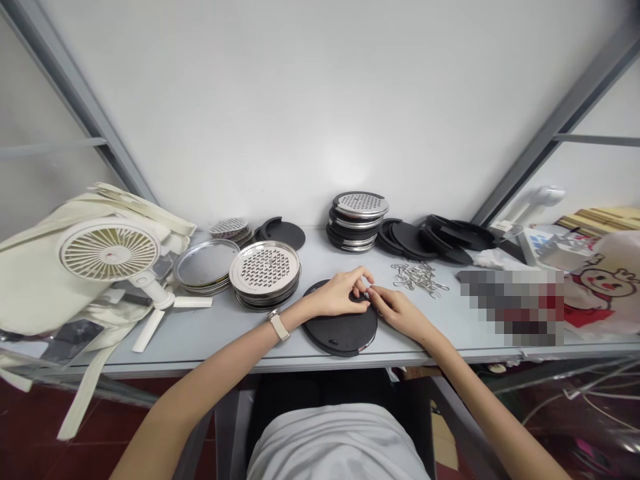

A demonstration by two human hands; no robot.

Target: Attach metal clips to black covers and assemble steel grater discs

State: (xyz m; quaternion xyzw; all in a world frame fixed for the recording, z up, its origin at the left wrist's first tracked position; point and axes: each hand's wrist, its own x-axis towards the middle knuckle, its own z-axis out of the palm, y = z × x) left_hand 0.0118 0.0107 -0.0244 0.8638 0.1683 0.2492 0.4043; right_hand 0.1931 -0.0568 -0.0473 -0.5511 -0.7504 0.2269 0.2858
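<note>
A round black disc point(340, 332) lies flat near the table's front edge, a small slot in its lower part and a thin shiny line at its lower right rim. Over its upper right part reaches my left hand point(346, 292), fingers bent and closed toward the thumb. My right hand point(395, 311) meets it at the disc's right rim, with thumb and fingers pinched together. Whatever small piece sits between the fingertips is hidden. Several bent wire clips point(419, 277) lie in a loose pile just beyond my right hand.
Left of the disc stand stacked metal grater plates point(265, 268) and plain metal discs point(207, 263). Toward the wall are a stack of black-rimmed graters point(356, 223) and black round holders point(413, 239). A white fan point(110, 250) lies at left; a printed plastic bag point(607, 283) sits right.
</note>
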